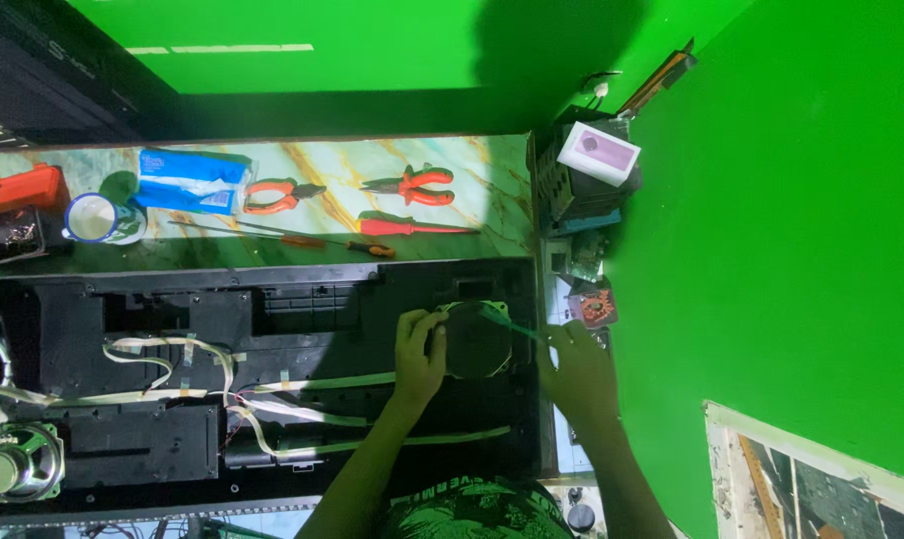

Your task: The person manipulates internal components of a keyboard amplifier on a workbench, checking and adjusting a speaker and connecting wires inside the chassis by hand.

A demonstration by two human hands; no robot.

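- Nearest the camera, a green patterned shirt [472, 509] filled the bottom edge, with both forearms reaching away from it.
- Left hand [419, 344] lay curled on the left rim of a round black speaker [477, 341], fingers bent over the edge and touching it.
- Right hand [575, 357] sat just right of the speaker, fingers pinched around a thin green tool [517, 327] whose tip met the speaker's right side.
- That speaker rested in the right end of a long black open casing [302, 299] lying across the tabletop [492, 165].
- Pale ribbon cables [312, 384] ran leftward through the casing toward a second, loose speaker [17, 462] at the near left.
- Beyond the casing lay red-handled pliers [412, 185], orange pliers [277, 195], two screwdrivers [412, 228], a blue packet [187, 182] and a cup [97, 218].
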